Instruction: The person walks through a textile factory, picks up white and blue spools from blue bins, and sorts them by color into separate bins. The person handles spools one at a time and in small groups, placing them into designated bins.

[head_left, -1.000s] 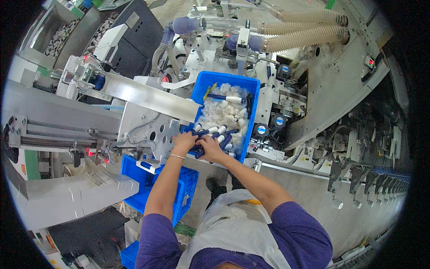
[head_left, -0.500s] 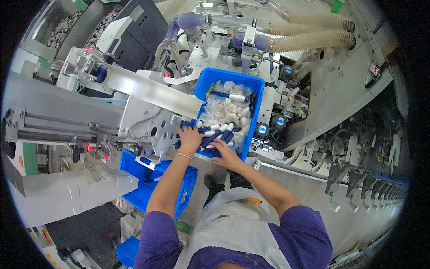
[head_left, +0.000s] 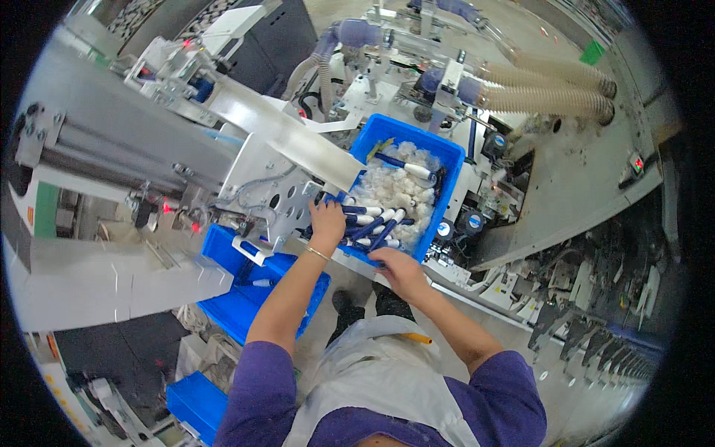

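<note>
A blue plastic bin (head_left: 452,160) holds a heap of pale fluffy fibre waste (head_left: 391,186). Several white and dark blue yarn tubes (head_left: 385,227) are bunched in its near part. A single tube (head_left: 406,165) lies across the fluff farther back. My left hand (head_left: 326,222) is at the bin's near left corner beside the tubes, fingers spread and pointing away from me. At the near rim, my right hand (head_left: 404,272) has its fingers bent over the edge and its thumb below; the fingertips are partly hidden.
A perforated metal plate (head_left: 287,197) and a white chute (head_left: 290,134) crowd the bin's left side. Machine parts with round blue-and-white caps (head_left: 473,220) stand to its right. Ribbed hoses (head_left: 551,100) run behind. Another blue bin (head_left: 249,302) sits lower left.
My right hand has drawn back from the tubes to the near rim, its fingers now more bent. My left hand has shifted slightly off the tubes toward the bin's left corner. The whole view has tilted.
</note>
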Motion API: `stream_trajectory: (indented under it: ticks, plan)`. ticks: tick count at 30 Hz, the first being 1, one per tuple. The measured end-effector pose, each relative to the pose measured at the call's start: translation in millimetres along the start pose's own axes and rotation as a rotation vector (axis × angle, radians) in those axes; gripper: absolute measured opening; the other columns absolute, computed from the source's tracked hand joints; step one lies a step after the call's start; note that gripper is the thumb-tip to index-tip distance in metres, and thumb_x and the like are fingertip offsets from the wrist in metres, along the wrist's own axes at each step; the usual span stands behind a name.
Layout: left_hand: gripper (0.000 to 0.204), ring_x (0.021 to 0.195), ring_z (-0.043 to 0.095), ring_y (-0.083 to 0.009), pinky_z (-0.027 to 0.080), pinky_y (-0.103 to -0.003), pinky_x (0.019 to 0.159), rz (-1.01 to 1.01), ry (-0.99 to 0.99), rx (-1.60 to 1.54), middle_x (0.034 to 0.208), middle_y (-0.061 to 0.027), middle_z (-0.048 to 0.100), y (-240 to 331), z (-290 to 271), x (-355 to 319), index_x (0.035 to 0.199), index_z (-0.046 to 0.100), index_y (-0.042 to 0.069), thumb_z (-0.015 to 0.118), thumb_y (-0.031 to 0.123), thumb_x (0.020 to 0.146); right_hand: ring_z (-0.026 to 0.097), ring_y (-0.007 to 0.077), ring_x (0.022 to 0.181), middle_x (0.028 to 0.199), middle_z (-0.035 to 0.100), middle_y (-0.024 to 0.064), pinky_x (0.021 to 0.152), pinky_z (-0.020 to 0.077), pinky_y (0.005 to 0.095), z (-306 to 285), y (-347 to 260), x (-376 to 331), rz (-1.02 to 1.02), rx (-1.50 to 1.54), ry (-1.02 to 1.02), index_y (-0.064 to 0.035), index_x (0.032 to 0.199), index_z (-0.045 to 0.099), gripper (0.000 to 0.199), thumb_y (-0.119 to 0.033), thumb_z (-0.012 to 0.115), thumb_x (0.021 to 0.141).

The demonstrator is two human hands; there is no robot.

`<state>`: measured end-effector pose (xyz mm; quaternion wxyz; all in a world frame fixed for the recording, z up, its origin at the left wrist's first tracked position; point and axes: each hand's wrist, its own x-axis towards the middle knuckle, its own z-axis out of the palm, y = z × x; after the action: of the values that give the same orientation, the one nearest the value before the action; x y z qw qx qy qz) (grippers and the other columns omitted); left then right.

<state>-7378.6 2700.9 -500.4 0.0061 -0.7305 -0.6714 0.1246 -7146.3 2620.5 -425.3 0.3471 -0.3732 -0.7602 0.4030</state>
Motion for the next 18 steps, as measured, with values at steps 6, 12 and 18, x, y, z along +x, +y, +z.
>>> stream_trajectory:
  ticks: [6, 12, 18]
  plan:
    - [0.017, 0.101, 0.059, -0.028, 0.035, -0.058, 0.097, -0.103, -0.005, -0.128, 0.099, -0.0093, 0.065, -29.2, 6.7, -1.7, 0.088, 0.068, 0.008, 0.055, 0.019, 0.088, 0.059, 0.0107, 0.089, 0.102, 0.065, 0.0051, 0.076, 0.0457, 0.0243, -58.4, -31.8, -5.4, 0.382, 0.376, 0.341, -0.0047, 0.106, 0.056, 0.014, -0.007, 0.057, 0.092]
    - [0.02, 0.096, 0.062, -0.0289, 0.043, -0.049, 0.09, -0.213, 0.258, -0.384, 0.101, -0.0123, 0.066, -45.2, -10.9, -13.4, 0.099, 0.067, 0.007, 0.052, 0.013, 0.087, 0.057, 0.0115, 0.093, 0.109, 0.064, 0.0091, 0.081, 0.0427, 0.0234, -57.7, -21.1, -15.0, 0.419, 0.429, 0.352, -0.0029, 0.108, 0.053, 0.015, -0.01, 0.054, 0.095]
    - [0.025, 0.097, 0.06, -0.0341, 0.049, -0.043, 0.086, -0.25, 0.603, -0.779, 0.105, -0.0141, 0.064, -36.5, -41.6, -119.1, 0.109, 0.062, 0.005, 0.049, 0.008, 0.088, 0.059, 0.0267, 0.108, 0.109, 0.062, 0.016, 0.099, 0.0428, 0.0403, -35.2, -53.3, 2.9, 0.351, 0.776, 0.126, -0.002, 0.106, 0.049, 0.017, -0.011, 0.057, 0.094]
